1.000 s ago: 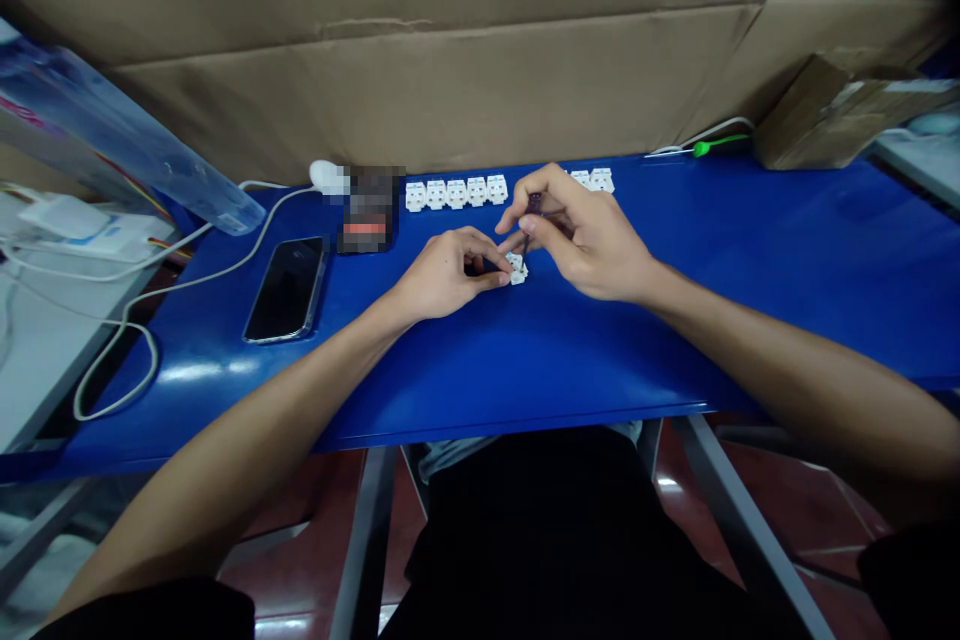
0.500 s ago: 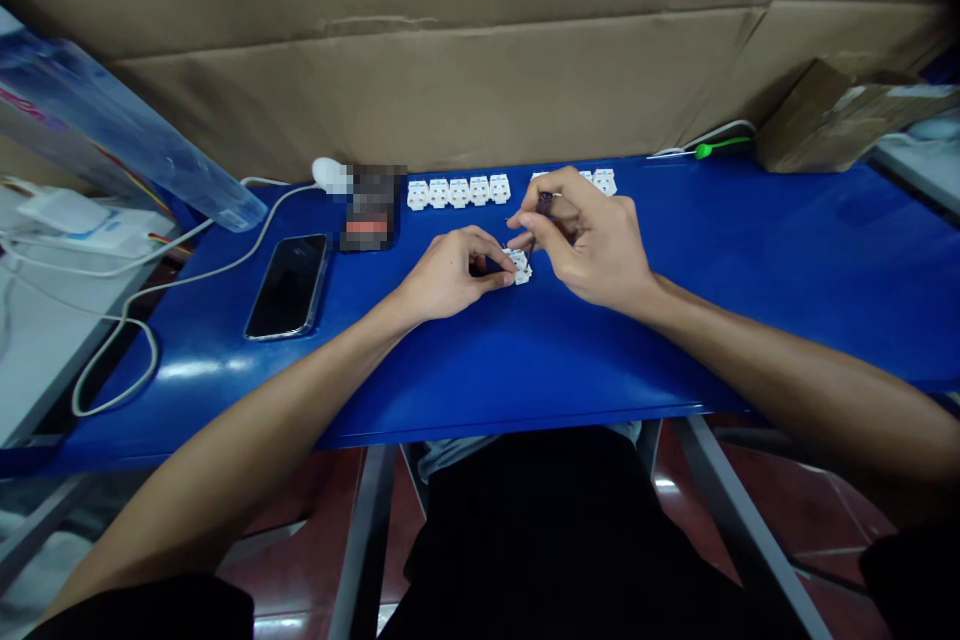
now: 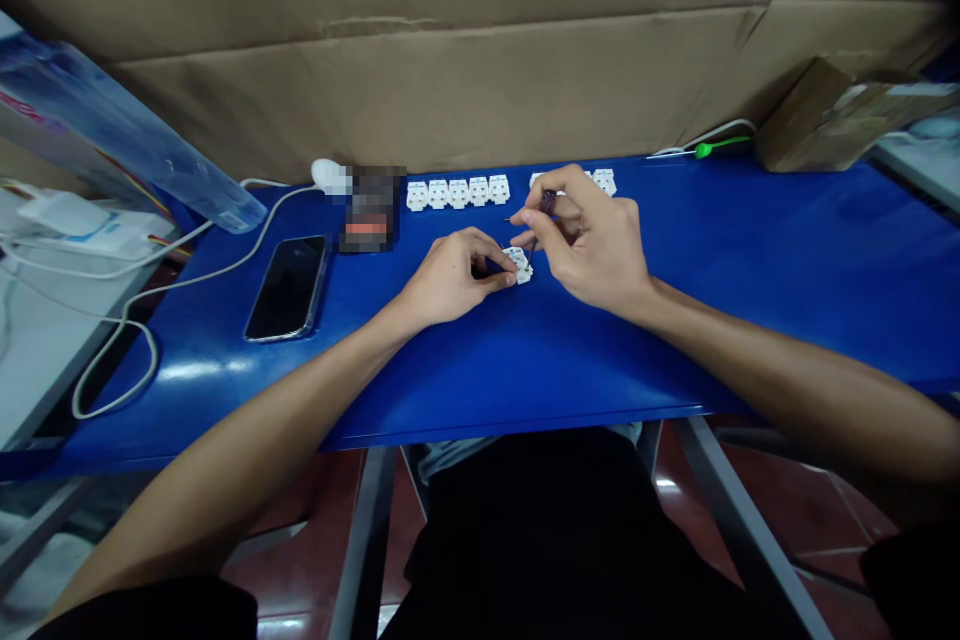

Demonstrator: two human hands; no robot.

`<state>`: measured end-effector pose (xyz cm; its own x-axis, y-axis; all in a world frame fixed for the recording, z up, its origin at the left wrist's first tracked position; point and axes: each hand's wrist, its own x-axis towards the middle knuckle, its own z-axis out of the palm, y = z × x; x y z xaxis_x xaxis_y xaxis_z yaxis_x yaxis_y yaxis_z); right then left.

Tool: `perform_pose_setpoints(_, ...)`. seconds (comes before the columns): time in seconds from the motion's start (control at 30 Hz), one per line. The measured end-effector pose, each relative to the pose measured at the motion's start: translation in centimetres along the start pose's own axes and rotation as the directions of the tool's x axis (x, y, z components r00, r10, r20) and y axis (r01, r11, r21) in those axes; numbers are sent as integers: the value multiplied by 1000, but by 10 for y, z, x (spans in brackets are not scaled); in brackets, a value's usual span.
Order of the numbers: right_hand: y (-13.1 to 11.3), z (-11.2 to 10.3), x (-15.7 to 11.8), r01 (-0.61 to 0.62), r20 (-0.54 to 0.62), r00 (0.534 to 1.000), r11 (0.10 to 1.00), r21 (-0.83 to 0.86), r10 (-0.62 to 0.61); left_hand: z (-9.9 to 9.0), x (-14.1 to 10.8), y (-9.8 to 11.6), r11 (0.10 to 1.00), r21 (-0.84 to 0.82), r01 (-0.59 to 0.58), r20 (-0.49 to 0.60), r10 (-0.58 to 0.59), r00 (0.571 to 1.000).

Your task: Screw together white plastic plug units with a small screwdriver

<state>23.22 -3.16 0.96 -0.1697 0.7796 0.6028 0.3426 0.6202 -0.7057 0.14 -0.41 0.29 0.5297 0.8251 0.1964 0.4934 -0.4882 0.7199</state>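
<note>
You are clenching a white connector (image 3: 517,265) in your left hand (image 3: 450,272), just above the blue bench (image 3: 750,350) near its middle, while your right hand (image 3: 592,245) is pinching a slim dark tool (image 3: 545,208), its tip working at the connector (whatever sits inside the brown cardboard box (image 3: 814,125) at the far right is hidden). More connectors (image 3: 457,191) are standing in a row along the far edge.
</note>
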Motion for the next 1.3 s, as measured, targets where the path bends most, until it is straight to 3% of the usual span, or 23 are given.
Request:
perform_pose_setpoints(0.27, -3, -4, 6, 32, -30, 999, 999, 16, -32, 3, -3, 3, 1000, 13, -19, -28, 19, 999)
perform_pose_setpoints(0.5, 21, -28, 24, 23, -194, 981, 999, -23, -27, -9, -5, 5, 994, 96, -61, -86, 69, 994)
perform_pose_setpoints(0.7, 51, -28, 32, -9, -107, 994, 981, 196, 30, -17, -2, -2, 963, 172, -205, 112, 188, 976)
perform_pose_setpoints(0.9, 61, -22, 27, -115, 64, 993, 966, 233, 103, -14, 0, -11, 969, 206, -133, 36, 129, 991)
perform_pose_setpoints(1.3, 50, -26, 25, -125, 58, 991, 981, 151, 117, -27, 3, -8, 983, 161, -94, 34, 90, 995)
